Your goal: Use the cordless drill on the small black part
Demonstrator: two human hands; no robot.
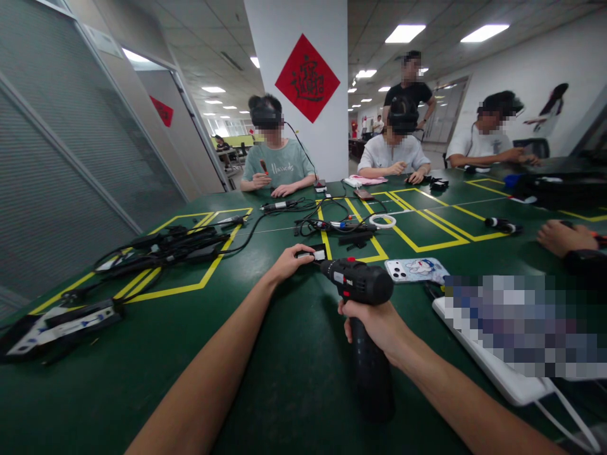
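A black cordless drill point(363, 282) with red accents is held by its grip in my right hand point(382, 325). The drill's front end points forward and left, close to a small flat black part with a white patch point(319, 254) on the green table. My left hand point(287, 264) has its thumb and fingers closed on the left end of that part. The drill's tip overlaps the part's near side in view; whether they touch I cannot tell. My right fingers are partly hidden behind the drill's handle.
Black cables and adapters point(175, 243) lie at the left, beside a black-and-white strip point(71, 325). A phone point(415, 270) and a white-edged device point(493, 360) lie right. A co-worker's hand point(562, 239) rests at the right edge. Loose cables, a white ring point(382, 221) and seated people are beyond.
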